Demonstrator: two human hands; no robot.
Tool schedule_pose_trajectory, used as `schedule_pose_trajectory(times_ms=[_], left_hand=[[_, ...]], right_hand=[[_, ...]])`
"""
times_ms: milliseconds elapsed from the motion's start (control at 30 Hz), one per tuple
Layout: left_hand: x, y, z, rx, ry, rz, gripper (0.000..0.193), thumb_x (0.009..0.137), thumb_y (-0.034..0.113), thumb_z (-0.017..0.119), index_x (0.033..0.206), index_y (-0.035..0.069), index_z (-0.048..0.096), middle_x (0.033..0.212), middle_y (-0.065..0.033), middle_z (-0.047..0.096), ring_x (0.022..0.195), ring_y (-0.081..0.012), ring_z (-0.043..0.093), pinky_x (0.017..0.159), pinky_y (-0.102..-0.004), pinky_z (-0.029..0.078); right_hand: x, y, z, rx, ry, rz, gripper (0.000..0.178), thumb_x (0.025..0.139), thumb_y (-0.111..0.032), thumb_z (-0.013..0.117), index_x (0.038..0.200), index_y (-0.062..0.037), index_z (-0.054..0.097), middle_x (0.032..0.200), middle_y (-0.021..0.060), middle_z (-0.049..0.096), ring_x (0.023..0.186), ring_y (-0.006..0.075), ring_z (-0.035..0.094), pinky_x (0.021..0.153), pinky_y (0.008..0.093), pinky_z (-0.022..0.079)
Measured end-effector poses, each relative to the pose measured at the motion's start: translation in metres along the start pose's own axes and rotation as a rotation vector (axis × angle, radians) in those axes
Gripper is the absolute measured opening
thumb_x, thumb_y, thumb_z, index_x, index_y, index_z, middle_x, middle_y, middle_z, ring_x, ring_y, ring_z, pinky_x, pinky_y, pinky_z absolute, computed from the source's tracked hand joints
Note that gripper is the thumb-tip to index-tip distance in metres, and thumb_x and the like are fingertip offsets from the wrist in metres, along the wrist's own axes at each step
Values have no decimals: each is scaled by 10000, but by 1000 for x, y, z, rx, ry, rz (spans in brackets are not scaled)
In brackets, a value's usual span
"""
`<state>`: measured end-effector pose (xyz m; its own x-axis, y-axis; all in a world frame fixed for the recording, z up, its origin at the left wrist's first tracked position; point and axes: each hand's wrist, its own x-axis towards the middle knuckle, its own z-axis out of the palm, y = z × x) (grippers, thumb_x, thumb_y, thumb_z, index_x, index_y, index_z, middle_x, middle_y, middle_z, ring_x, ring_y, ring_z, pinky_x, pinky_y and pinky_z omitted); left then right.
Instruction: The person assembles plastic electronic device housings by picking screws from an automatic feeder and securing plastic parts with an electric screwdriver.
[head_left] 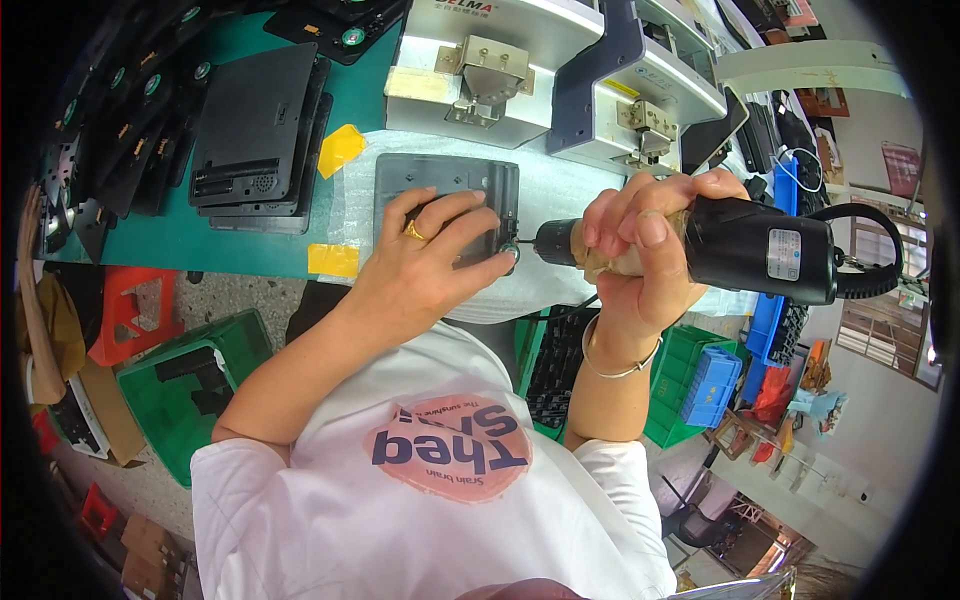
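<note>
A dark plastic housing (400, 175) lies on a white foam sheet (352, 205) in front of me. Across its near part rests my left hand (430, 240), fingers spread and a ring on one of them; the thumb reaches a small round part (512, 248) at the housing's right edge. My right hand (640, 235) is wrapped around a black electric screwdriver (760, 245), held level with its cord leaving at the right. The screwdriver's bit points left and meets the area of the round part; whether it sits on a screw is too small to tell.
Stacked dark panels (250, 130) stand on the green table mat (235, 245) at left, with yellow tape pieces (342, 150) beside the foam. Two white machines (490, 75) occupy the far side. A green crate (190, 390) is on the floor at left, a blue basket (712, 388) at lower right.
</note>
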<state>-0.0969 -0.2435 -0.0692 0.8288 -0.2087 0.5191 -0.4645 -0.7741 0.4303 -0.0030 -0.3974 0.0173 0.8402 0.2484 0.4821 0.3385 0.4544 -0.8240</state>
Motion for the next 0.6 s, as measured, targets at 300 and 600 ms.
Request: schedule_pose_trajectory(times_ms=[300,600], left_hand=[[1,-2,1,-16,-1,-25,280,672,169,732,946,225,719,1121,-18,595,1180,-235,495,1007,-467,324],[-1,-2,1,-15,0,-30,272,668,177,740,934,232,717,1097,-12,585,1189,-228,490,1009,-470,328]], right_hand=[[0,5,2,22,6,12,455,833,22,665,1163,-67,363,638,76,520,467,156,481,437,313,470],[-4,4,11,-30,-29,10,494,799,43,688,1154,-67,362,648,81,531,487,155,510,469,311,491]])
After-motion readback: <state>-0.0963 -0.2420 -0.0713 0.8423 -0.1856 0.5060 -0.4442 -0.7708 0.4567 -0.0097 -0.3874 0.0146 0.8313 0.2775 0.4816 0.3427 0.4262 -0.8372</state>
